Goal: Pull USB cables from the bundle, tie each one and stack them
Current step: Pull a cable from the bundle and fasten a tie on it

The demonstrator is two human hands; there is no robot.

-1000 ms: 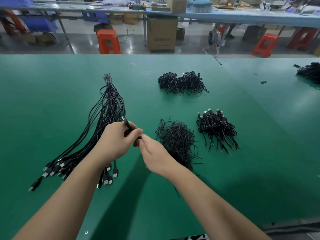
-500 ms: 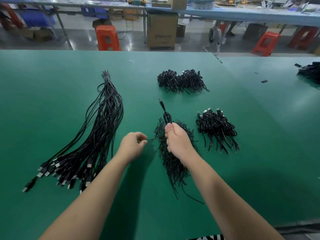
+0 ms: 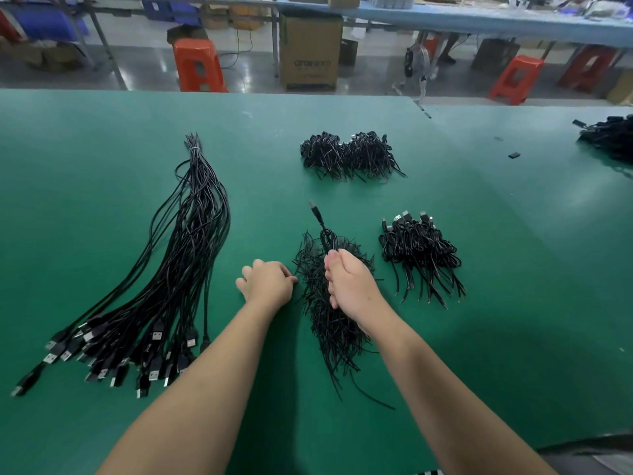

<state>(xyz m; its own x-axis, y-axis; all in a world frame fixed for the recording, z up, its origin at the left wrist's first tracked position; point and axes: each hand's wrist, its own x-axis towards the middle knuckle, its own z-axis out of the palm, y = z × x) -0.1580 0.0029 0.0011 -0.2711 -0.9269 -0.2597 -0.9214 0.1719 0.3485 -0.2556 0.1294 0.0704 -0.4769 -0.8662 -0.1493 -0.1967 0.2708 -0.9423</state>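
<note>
A: Head view. Right hand [image 3: 352, 286]?
B: Clenched round a coiled USB cable [image 3: 327, 236]; its plug end [image 3: 315, 212] is pointed away, above the pile of twist ties [image 3: 329, 323] over which the hand is held.

A: Left hand [image 3: 269, 282]?
B: Fingers are curled down at the left edge of the tie pile, fingertips against the strands. Whether a tie is pinched cannot be told.

A: Bundle?
B: The USB cable bundle [image 3: 178, 269] is laid on the green table [image 3: 85, 159], left of both hands. It is bound at the far tip and fanned out toward the near edge, plugs nearest the camera.

A: Finished ones?
B: A stack of tied cables [image 3: 419, 250] is seen just right of the right hand, plugs at its far side. A second tied heap [image 3: 349, 156] is set farther back, well apart.

A: Anything else?
B: More black cables [image 3: 609, 135] at the far right edge. Orange stools [image 3: 197, 65] and a cardboard box [image 3: 311, 51] are seen beyond the table.
</note>
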